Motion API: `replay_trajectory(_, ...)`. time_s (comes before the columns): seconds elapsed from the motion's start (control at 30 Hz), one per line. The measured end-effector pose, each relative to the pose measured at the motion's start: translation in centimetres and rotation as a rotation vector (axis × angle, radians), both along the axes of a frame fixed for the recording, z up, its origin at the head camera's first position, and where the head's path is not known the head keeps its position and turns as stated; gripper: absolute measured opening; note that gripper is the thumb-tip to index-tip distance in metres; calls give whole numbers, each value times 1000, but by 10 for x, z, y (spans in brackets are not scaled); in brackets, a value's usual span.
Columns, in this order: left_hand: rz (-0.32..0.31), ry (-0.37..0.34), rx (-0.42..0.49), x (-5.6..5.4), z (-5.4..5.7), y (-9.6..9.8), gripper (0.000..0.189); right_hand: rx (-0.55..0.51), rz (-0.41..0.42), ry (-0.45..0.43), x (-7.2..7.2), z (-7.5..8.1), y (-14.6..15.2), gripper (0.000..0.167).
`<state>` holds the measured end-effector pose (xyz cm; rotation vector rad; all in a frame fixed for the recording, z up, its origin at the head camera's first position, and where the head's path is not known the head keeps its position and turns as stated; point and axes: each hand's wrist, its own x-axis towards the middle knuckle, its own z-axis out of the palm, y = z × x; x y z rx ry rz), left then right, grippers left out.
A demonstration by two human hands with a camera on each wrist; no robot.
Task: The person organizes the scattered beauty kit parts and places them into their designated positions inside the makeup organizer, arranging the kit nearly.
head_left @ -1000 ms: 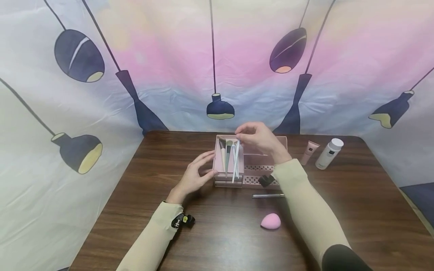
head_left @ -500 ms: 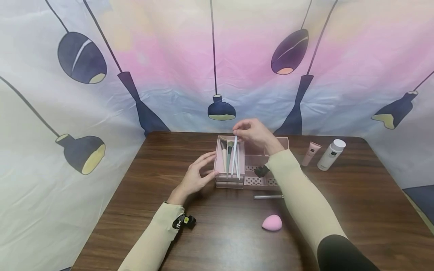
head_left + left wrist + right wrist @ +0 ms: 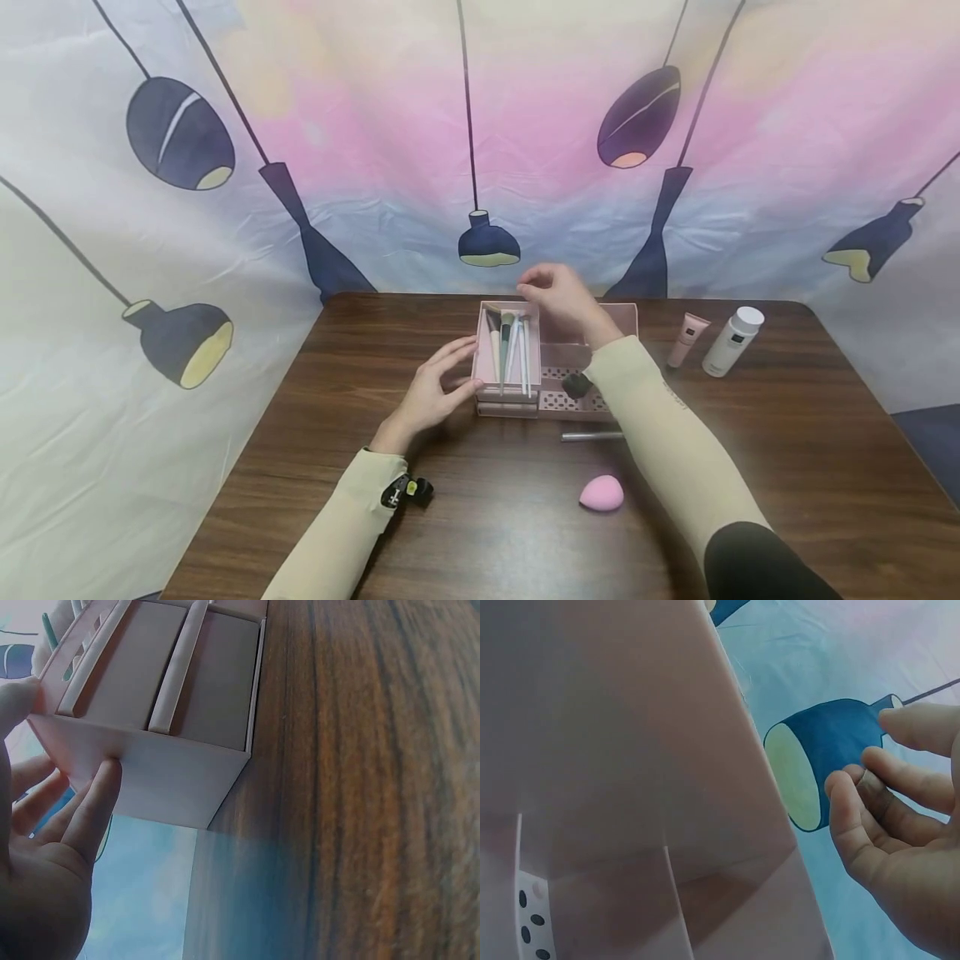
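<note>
Several brushes lie in the top tray of the pink box at the centre of the frame. I see the right hand just above and right of them, fingers loosely bent, holding nothing; half a second ago it pinched the white brush now resting among the others. I judge that placing done. Left of centre, the left hand touches the box, fingers spread and nearly straight.

**Pale Glare, Dim Wrist Views**

Soft light washes the backdrop and glares on the table; both wrist views are dimmer, the pink organizer shadowed in the right, the table's grain blurred in the left.
</note>
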<state>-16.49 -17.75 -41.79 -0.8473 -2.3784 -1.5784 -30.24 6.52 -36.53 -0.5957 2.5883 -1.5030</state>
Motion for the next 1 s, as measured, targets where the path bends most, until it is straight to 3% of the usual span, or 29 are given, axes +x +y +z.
replay_trajectory(0.43,9,-6,-17,0,3,0,53,-27,12,-34,2,-1,4,32)
replay_trajectory(0.5,8,-6,-9,-1,1,0,53,-29,9,-37,3,-1,5,31)
replay_trajectory(0.77,34,3,-9,-17,-30,-6,56,-37,-7,-39,8,-3,8,31)
replay_trajectory(0.9,44,9,-20,-18,-32,-7,55,-30,5,-17,12,-4,12,33)
replay_trajectory(1.0,38,24,-15,-14,-27,-5,55,-30,23,10,15,-4,17,32)
